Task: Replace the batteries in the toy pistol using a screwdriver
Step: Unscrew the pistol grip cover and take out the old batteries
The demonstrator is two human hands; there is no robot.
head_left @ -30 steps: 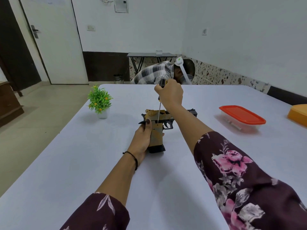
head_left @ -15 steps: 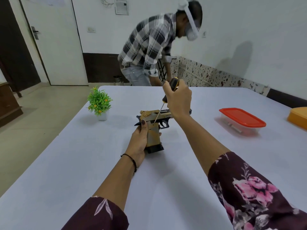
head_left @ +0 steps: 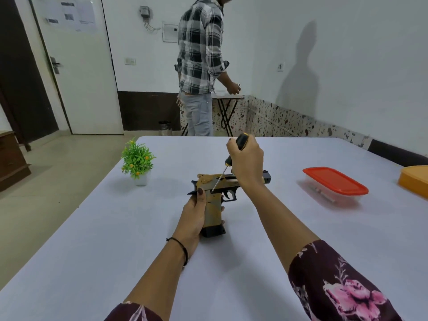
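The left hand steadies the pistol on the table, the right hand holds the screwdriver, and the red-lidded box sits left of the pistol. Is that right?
Not quite. In the head view the red-lidded box sits right of the pistol, not left. The rest holds: the left hand steadies the pistol on the table and the right hand holds the screwdriver.

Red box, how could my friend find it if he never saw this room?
Start with the big white table. Look along its right side, to the right of the pistol: there sits a flat clear box. Its red lid sets it apart from the orange box farther right.
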